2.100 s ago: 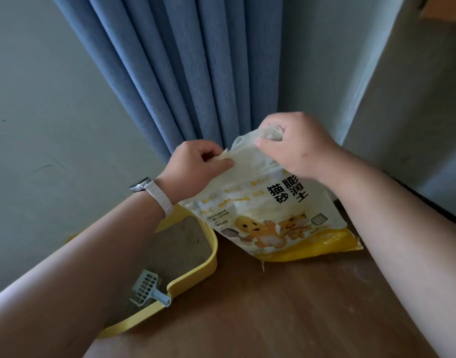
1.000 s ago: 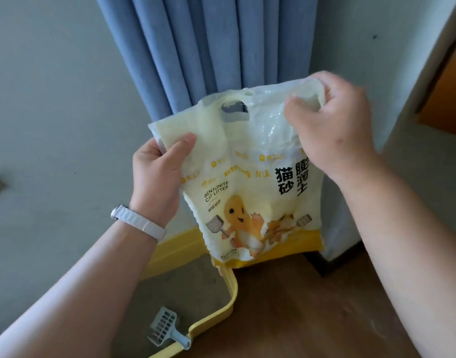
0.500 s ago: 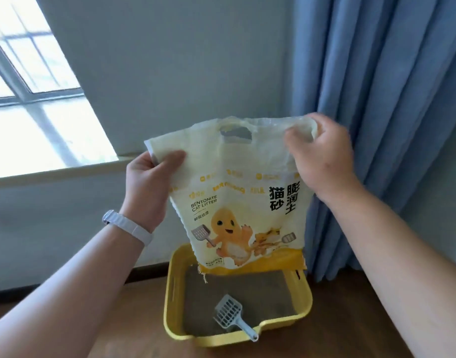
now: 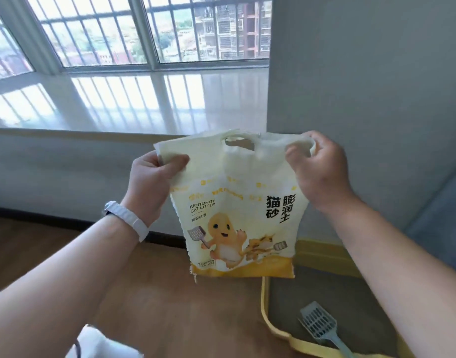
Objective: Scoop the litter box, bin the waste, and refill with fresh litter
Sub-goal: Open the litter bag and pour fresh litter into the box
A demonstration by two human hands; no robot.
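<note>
Barred windows [image 4: 149, 29] throw bright stripes across a glossy white sill [image 4: 129, 99]; grey wall [image 4: 363, 73], dark baseboard [image 4: 41, 218], wooden floor [image 4: 170, 306].

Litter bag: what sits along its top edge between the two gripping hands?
In the head view, the litter bag shows only its own cut-out handle slot between the left hand and the right hand; nothing else holds that stretch.

A pale yellow bag of bentonite cat litter [image 4: 237, 215] hangs upright in mid-air, looking flat. Below it, a yellow litter box [image 4: 267, 316] on the floor holds grey litter and a grey-blue scoop [image 4: 321, 329].
</note>
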